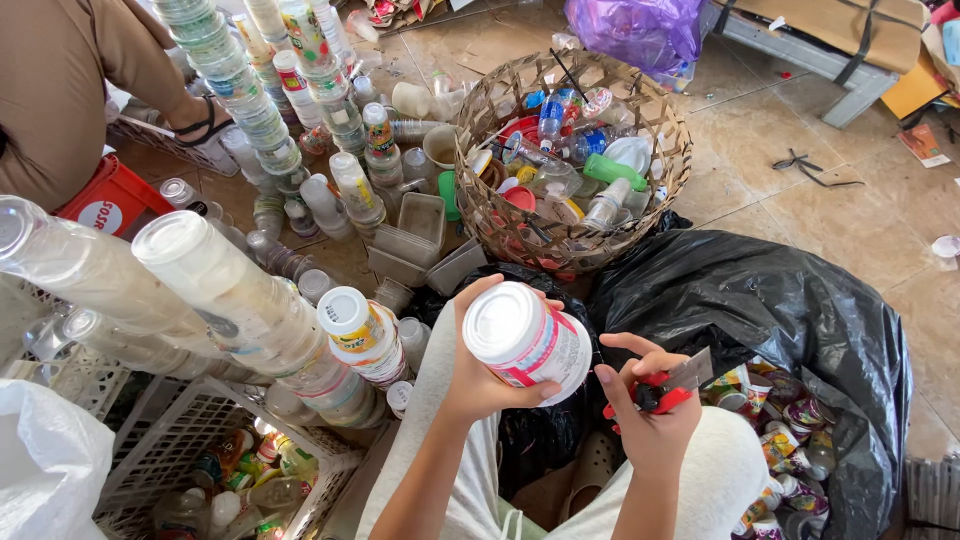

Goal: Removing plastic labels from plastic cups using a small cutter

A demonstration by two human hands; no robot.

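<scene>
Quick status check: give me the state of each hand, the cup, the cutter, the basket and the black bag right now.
left hand: gripping the cup
plastic cup: held tilted, label on
right hand: holding the cutter
red cutter: blade out
woven basket: full of plastic bottles and lids
black bag: open, holding scraps

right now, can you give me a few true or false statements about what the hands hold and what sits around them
1. The left hand holds a plastic cup with a white foil top. True.
2. The right hand is empty. False: it grips a red-handled cutter with its blade out.
3. The woven basket is full of folded clothes. False: it holds mixed plastic bottles, lids and cups.
4. A black plastic bag lies open beside the right hand, with peeled labels inside. True.
5. The long stacks of nested cups lie to the right of the black bag. False: they lie to the left of the hands, over a white crate.
</scene>
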